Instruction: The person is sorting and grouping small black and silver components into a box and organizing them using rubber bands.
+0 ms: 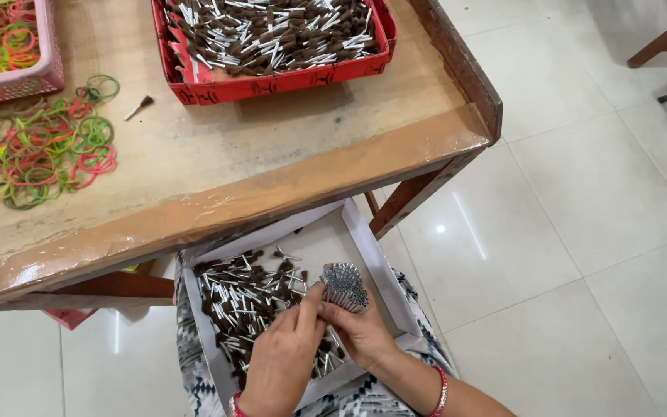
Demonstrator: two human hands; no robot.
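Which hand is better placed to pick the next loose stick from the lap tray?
Probably the left hand: it hovers over the loose sticks in the white tray, fingers free. The right hand is occupied gripping the gathered bundle.

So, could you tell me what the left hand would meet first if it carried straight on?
Probably the bundle of small brushes held in the right hand; the left hand points at it.

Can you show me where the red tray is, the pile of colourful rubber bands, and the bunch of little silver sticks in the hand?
red tray (272,83): head view, on its front wall.
rubber bands (48,147): head view, middle of the loose pile.
bundle of silver sticks (343,286): head view, on the stick ends, held in the right hand (360,332).
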